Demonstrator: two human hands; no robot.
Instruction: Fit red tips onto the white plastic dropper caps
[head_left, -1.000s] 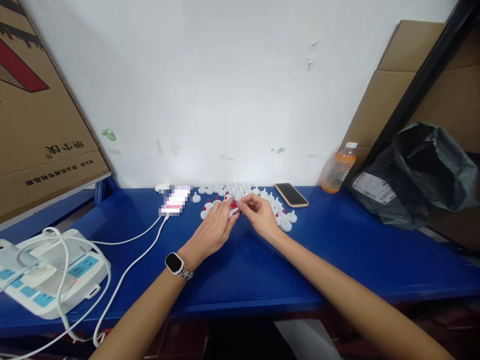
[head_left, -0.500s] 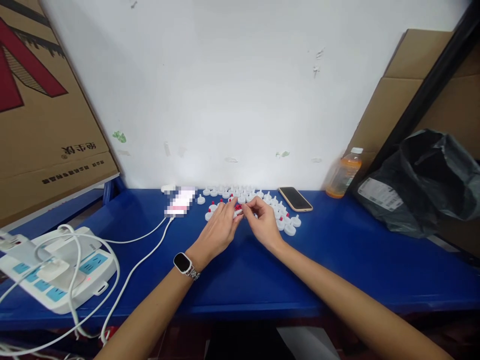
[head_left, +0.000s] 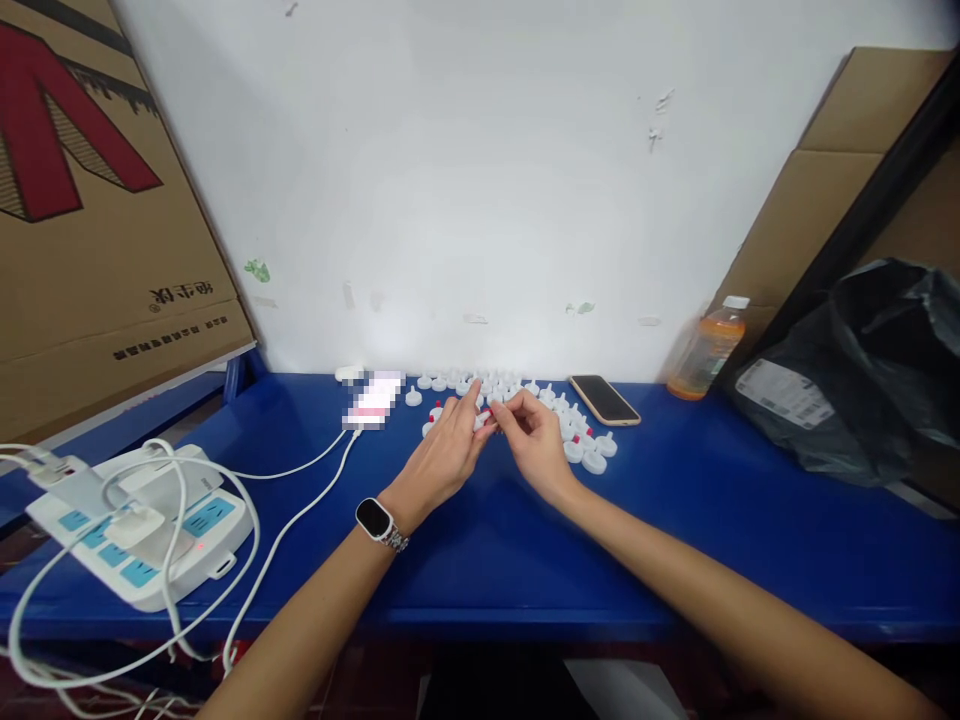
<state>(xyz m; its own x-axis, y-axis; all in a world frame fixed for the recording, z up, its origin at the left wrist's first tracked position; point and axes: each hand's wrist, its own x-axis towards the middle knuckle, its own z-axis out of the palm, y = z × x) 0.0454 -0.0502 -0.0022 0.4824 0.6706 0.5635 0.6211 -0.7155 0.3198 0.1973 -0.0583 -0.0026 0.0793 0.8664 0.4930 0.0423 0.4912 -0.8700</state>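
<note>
Now the left hand (head_left: 448,450) and the right hand (head_left: 534,438) meet fingertip to fingertip over the blue table (head_left: 675,520), just in front of a cluster of small white caps (head_left: 525,400) laid out near the wall. Between the two sets of fingertips sits one small white piece (head_left: 484,421) with a touch of red on it; both hands pinch it, thumbs and forefingers closed on it, the other fingers loosely curled. It is held just above the table at the near edge of the cluster, and whether it rests on the surface is too small to tell. Some of the caps carry red tips (head_left: 436,411), others are plain white.

Against the picture from half a second ago the hands have hardly changed their grip: they were already joined on the same piece. What differs is the framing, since everything has slid a little to the right and the power strip (head_left: 142,535) at the left sits further into view, its white cables (head_left: 300,500) looping over it and running to the blurred object (head_left: 373,400) beside the caps.

A watch (head_left: 374,519) is on the left wrist. A phone (head_left: 604,399) lies face up just right of the caps, an orange drink bottle (head_left: 708,346) stands beyond it by the wall, and a black plastic bag (head_left: 862,370) lies at the far right. Cardboard (head_left: 97,220) leans at the left.
</note>
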